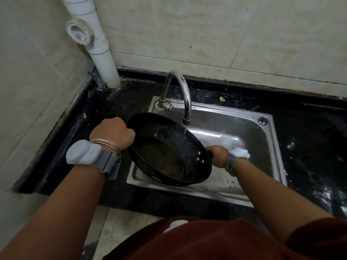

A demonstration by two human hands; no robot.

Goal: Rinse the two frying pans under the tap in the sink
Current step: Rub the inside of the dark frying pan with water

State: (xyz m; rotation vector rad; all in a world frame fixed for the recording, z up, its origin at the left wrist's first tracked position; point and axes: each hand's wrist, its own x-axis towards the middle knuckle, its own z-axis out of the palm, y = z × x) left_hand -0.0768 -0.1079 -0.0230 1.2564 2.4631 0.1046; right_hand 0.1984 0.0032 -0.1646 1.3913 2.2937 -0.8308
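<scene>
A black frying pan [165, 147] is held tilted over the steel sink [244, 128], its inside facing me. The dark rim of a second pan [150, 174] shows just under its lower edge. My left hand [112, 133] grips the pan's left rim. On the right, my right hand [217, 155] is curled round the pan's handle, which is mostly hidden. A thin stream of water falls from the curved chrome tap [183, 94] onto the pan's upper right side.
A black stone counter [309, 147] surrounds the sink, wet and speckled. A white drain pipe [99, 47] stands in the back left corner against the tiled wall. The tap's lever [167, 106] sits at its base.
</scene>
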